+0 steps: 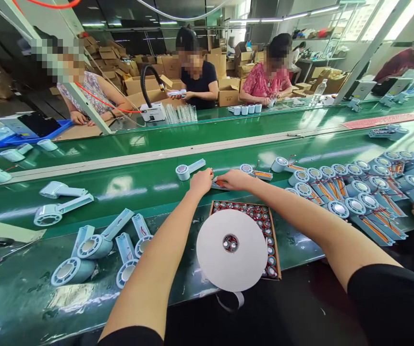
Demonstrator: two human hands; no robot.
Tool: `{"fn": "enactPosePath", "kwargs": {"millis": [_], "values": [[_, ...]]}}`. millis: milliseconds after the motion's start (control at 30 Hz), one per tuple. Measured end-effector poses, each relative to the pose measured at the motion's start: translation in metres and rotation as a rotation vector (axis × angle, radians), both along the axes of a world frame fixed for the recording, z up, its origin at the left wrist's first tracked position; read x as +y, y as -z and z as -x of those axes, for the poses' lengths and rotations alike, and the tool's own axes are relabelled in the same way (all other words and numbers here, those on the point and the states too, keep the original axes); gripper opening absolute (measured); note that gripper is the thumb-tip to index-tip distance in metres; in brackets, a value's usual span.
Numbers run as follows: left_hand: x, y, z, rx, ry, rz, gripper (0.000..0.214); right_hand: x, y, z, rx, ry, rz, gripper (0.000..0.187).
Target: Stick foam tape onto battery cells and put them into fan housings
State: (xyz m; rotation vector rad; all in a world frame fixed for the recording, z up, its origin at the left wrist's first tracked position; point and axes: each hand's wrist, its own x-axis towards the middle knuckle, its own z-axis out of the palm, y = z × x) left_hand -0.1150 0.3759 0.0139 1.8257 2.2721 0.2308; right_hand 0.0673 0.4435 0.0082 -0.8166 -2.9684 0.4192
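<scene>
While the right hand (234, 179) seems to grip a blue fan handle (217, 186) near 12 o'clock from the white roll (212, 250), the left hand (201, 181) curls close by; I cannot tell if it holds anything. This looks like fitting, and next needs 2 steady hands.

Green table (300, 250); pale-blue fans (73, 270), orange strips (382, 229) in those toward its right edge; white roll (212, 250); brown box (278, 264); black sleeves (390, 302).
</scene>
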Motion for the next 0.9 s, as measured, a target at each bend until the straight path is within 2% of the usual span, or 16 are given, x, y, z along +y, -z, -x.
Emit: {"fn": "enactPosePath", "kwargs": {"millis": [133,233,300,367,433,500,567,633,700,767,833,900], "values": [[0.003,-0.003,-0.005,-0.017,-0.020,0.003,0.038,-0.006,-0.007,0.018,-0.146,-0.006,-0.038,0.044],[0.006,-0.015,-0.011,-0.022,0.001,-0.003,0.038,-0.007,-0.029,0.025,-0.179,0.005,-0.032,0.048],[0.004,-0.030,-0.017,-0.032,0.040,-0.017,0.038,-0.010,-0.050,0.015,-0.122,0.028,-0.040,0.051],[-0.013,-0.047,-0.023,-0.045,0.099,-0.056,0.041,-0.022,-0.068,-0.012,-0.004,0.076,-0.070,0.048],[-0.049,-0.059,-0.026,-0.071,0.184,-0.110,0.049,-0.045,-0.073,-0.053,0.128,0.140,-0.109,0.044],[-0.102,-0.063,-0.028,-0.108,0.366,-0.117,0.065,-0.078,-0.063,-0.103,0.292,0.200,-0.090,0.041],[-0.163,-0.061,-0.031,-0.119,0.648,-0.054,0.091,-0.118,-0.043,-0.150,0.571,0.251,0.064,0.031],[-0.214,-0.056,-0.035,-0.050,0.775,-0.023,0.097,-0.162,-0.023,-0.184,0.802,0.347,0.223,0.024],[-0.249,-0.050,-0.040,0.012,0.756,-0.073,0.084,-0.205,-0.010,-0.197,0.983,0.463,0.400,0.024],[-0.269,-0.043,-0.046,0.021,0.683,-0.222,0.073,-0.244,-0.006,-0.191,1.049,0.501,0.658,0.031],[-0.283,-0.035,-0.050,0.012,0.573,-0.438,0.075,-0.278,-0.009,-0.174,0.927,0.403,0.944,0.041],[-0.296,-0.024,-0.050,0.025,0.436,-0.594,0.081,-0.305,-0.012,-0.152,0.713,0.240,1.118,0.045]]}}
